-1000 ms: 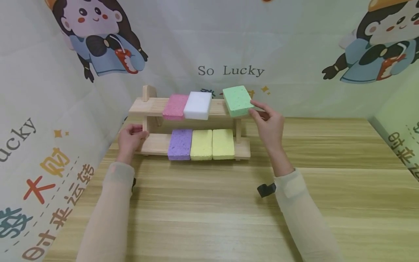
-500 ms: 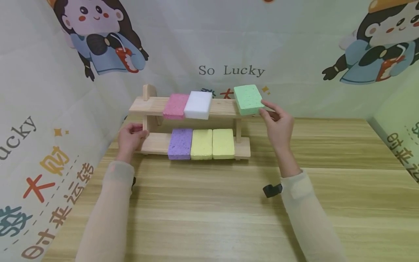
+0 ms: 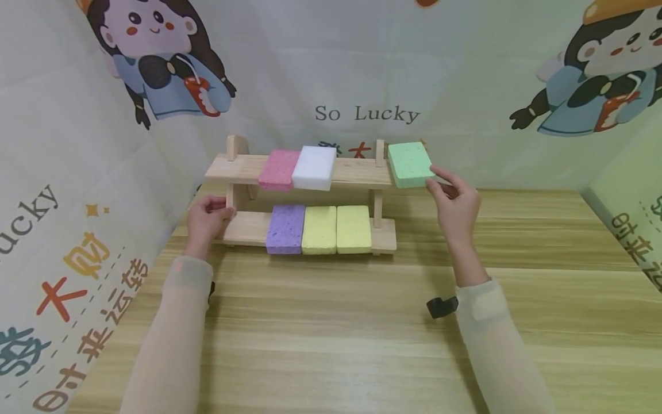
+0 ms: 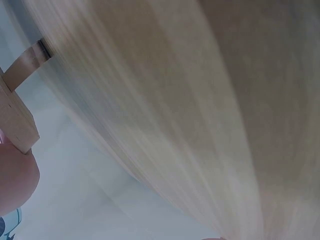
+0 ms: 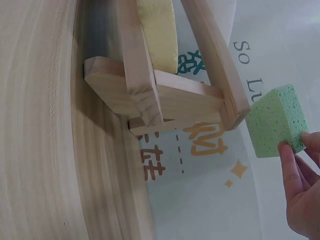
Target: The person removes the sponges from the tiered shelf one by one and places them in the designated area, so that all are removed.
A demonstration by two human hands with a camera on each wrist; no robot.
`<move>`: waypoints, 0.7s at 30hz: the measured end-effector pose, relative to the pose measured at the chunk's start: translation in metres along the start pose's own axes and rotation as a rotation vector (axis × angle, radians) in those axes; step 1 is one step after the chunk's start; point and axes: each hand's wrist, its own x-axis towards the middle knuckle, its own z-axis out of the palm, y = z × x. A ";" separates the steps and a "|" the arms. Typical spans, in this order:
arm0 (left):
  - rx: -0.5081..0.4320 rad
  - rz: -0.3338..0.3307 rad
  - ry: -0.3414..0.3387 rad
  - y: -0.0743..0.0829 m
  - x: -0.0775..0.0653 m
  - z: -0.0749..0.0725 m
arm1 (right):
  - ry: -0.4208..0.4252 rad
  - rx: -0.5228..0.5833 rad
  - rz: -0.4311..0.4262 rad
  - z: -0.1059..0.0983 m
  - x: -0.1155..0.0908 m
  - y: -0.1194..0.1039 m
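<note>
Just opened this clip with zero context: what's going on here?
A person's right hand pinches a light green rectangular sponge at the right end of the upper shelf of a two-tier pale wooden rack. The left hand grips the rack's left side. On the upper shelf, a pink rectangular sponge sits beside a white rectangular foam block. The lower shelf holds a purple rectangular sponge and two yellow rectangular sponges in a row.
</note>
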 end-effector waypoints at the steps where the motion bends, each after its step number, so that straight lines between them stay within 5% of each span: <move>1: 0.000 0.000 0.001 0.000 0.000 0.000 | 0.005 -0.003 0.003 -0.001 0.000 0.001; 21: 0.021 0.004 -0.021 -0.001 -0.001 -0.001 | 0.040 -0.067 0.048 -0.014 -0.002 0.019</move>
